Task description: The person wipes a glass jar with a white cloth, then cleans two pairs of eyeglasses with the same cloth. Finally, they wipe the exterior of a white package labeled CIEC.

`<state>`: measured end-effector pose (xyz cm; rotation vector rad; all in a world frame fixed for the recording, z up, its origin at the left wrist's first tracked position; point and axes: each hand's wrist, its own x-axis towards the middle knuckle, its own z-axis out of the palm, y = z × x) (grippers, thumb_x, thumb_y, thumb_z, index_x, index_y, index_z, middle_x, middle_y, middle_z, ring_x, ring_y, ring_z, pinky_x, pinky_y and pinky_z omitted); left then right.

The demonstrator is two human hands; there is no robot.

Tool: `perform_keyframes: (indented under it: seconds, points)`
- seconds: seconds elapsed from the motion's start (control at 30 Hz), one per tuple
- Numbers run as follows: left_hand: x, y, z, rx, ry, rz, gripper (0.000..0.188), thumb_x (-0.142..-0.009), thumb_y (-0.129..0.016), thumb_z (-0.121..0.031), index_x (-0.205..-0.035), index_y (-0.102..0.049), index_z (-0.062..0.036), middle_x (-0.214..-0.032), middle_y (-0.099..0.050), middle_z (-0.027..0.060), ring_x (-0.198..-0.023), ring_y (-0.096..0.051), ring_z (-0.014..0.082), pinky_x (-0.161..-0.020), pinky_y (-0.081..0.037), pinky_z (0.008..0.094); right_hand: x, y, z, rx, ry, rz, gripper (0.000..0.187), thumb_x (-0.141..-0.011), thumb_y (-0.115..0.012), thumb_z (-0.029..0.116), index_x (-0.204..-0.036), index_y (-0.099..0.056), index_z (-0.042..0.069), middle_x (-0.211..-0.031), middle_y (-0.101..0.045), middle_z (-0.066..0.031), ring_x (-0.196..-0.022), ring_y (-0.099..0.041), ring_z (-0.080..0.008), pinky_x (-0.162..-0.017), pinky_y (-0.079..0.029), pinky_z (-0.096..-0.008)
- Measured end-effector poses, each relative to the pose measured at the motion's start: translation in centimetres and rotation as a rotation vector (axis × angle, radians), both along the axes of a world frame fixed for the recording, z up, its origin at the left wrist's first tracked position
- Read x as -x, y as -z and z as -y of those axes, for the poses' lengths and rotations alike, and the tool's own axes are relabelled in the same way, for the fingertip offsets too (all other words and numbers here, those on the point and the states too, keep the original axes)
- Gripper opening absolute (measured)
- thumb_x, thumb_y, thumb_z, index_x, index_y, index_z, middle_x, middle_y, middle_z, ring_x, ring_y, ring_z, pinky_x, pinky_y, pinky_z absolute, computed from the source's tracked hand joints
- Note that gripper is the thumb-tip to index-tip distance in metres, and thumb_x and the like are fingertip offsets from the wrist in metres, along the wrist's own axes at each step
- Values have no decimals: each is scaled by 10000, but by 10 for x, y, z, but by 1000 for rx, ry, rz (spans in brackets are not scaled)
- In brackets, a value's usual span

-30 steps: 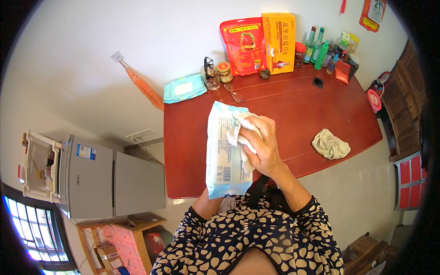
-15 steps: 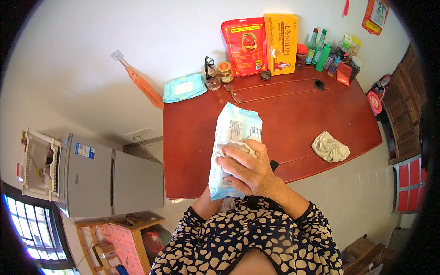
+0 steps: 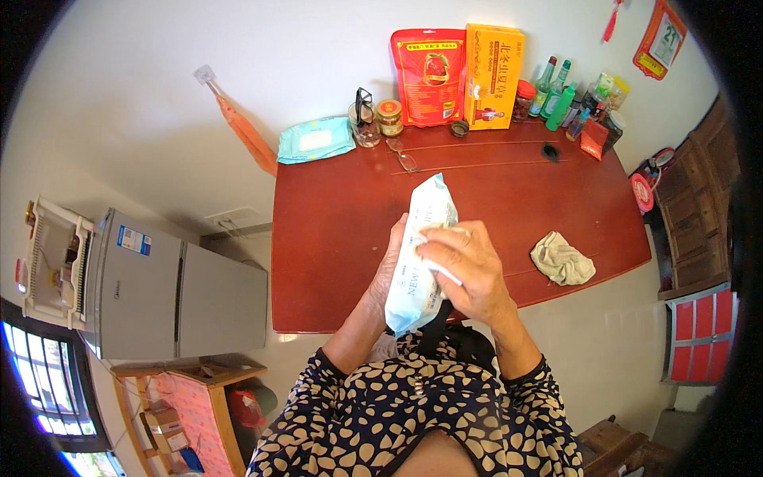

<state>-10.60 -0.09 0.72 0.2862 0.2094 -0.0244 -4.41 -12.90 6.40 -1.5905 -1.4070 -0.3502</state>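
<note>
A pale blue and white pack of wet wipes [image 3: 413,258] is held up at a tilt over the near part of the table. My left hand [image 3: 389,262] grips it along its left side, with most of the fingers hidden behind the pack. My right hand [image 3: 470,266] has its fingers bent around a whitish cloth or wipe [image 3: 450,277], pressed to the pack's right side. Only small edges of that cloth show. A crumpled beige cloth [image 3: 563,259] lies on the table to the right.
The red-brown table [image 3: 342,230] bears another blue wipes pack [image 3: 316,141], glasses [image 3: 403,156], a jar [image 3: 389,118], a red pouch [image 3: 431,79], a yellow box [image 3: 491,79] and green bottles [image 3: 560,107] along the wall. A grey fridge [image 3: 218,294] stands left.
The pack has turned so its long side now faces up more. My left hand has come into view at its left. My right hand has shifted slightly right with the cloth.
</note>
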Motion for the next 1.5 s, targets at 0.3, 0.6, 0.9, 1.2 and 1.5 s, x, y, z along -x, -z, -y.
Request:
perform_keyframes:
  seconds: [0.3, 0.6, 0.9, 1.2, 1.5]
  points:
    - [2, 11, 1, -164, -32, -42, 546, -943, -510, -432, -1342, -418, -72, -1120, -586, 81, -991, -610, 176, -816, -555, 360, -2, -15, 9, 100, 141, 55, 345, -671, -693, 16, -1006, -665, 89, -1100, -626, -47, -880, -554, -272, -756, -485, -345]
    - [4, 3, -3, -396, -69, -1, 540, -971, -482, -355, -1411, -335, -77, -1211, -550, 106, -1032, -595, 173, -835, -557, 364, -9, -15, -1, 94, 238, 53, 371, -695, -671, -7, -1056, -656, 79, -1128, -619, -78, -905, -546, -291, -782, -480, -355]
    - [-8, 35, -24, -117, -6, -40, 486, -920, -538, -494, -1191, -496, -93, -959, -598, 59, -817, -619, 151, -699, -567, 329, 15, -6, 5, 168, -82, -20, 374, -664, -694, -18, -1020, -704, 94, -1138, -636, -58, -899, -541, -261, -783, -444, -353]
    - [-23, 31, -20, -317, -179, -227, 448, -881, -585, -486, -1080, -591, -85, -823, -655, 41, -639, -648, 170, -536, -567, 320, 19, -19, 31, 354, -164, 11, 295, -602, -694, 9, -872, -695, 127, -1055, -594, -14, -880, -522, -252, -741, -474, -338]
    - [-25, 23, -26, -366, -92, -151, 580, -907, -599, -381, -1374, -383, -113, -1117, -578, 68, -960, -597, 144, -788, -556, 339, 26, -20, 19, 345, -99, 189, 139, -700, -689, 143, -837, -690, 113, -1067, -560, -45, -948, -527, -264, -763, -456, -382]
